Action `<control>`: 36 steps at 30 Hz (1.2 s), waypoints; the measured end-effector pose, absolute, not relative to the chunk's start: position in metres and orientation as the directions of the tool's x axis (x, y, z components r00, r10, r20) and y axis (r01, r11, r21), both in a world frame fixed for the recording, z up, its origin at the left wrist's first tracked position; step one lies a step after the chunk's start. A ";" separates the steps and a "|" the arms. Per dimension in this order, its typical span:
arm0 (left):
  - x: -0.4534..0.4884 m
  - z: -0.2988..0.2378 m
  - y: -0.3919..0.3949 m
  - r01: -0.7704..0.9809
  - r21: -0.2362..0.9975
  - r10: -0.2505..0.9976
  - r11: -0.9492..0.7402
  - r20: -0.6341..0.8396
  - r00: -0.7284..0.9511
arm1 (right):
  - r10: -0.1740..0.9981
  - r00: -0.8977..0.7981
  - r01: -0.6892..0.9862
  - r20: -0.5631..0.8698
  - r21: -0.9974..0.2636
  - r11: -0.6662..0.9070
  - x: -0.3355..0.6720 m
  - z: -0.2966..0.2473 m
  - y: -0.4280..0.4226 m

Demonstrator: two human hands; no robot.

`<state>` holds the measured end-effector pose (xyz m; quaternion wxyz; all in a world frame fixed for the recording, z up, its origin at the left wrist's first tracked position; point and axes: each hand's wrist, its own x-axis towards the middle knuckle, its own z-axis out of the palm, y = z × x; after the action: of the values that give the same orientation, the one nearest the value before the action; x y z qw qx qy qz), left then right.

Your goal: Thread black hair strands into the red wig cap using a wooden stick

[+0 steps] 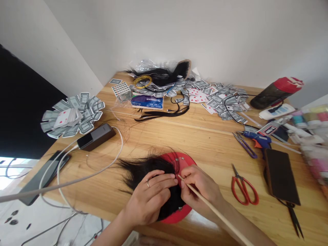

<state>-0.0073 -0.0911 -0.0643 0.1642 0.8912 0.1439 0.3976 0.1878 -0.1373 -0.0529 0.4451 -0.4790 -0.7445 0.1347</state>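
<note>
Black hair [146, 167] lies over a round red base [179, 216] at the table's front edge; small shiny metal pieces show on it. My left hand [151, 196], with a ring on one finger, rests across the hair, fingers stretched and their tips near the middle of the base. My right hand [198, 188] is closed around a long, thin wooden stick [217, 213]. The stick's upper end shows between thumb and fingers, close to the left fingertips. Whatever lies directly under both hands is hidden.
To the right lie red-handled scissors [244, 191], purple snips [244, 145], a blue glue gun [258, 138] and a black box-shaped object [282, 176]. Cut playing cards [222, 102] and a blue box [147, 101] sit behind. White cables [118, 157], a power bank [96, 136] and a phone [43, 177] occupy the left.
</note>
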 end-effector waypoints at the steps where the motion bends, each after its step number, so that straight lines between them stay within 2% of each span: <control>1: -0.007 -0.064 -0.091 0.126 0.410 0.389 -0.903 0.659 0.643 | 0.832 -0.138 0.594 0.537 -0.627 0.504 0.187 -0.053 -0.137; 13: -0.008 -0.065 -0.091 0.122 0.410 0.386 -0.904 0.656 0.649 | 0.855 -0.066 0.575 0.515 -0.681 0.454 0.185 -0.049 -0.137; 20: -0.008 -0.066 -0.092 0.127 0.409 0.388 -0.904 0.655 0.649 | 0.892 -0.013 0.531 0.452 -0.753 0.389 0.184 -0.044 -0.136; 36: -0.006 -0.060 -0.092 0.143 0.432 0.415 -0.891 0.642 0.645 | 0.944 -0.080 0.397 0.320 -0.858 0.325 0.197 -0.042 -0.131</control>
<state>-0.0064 -0.0920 -0.0601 0.1735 0.8901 0.1568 0.3911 0.1974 -0.1310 -0.0417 0.4592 -0.4991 -0.6719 0.2977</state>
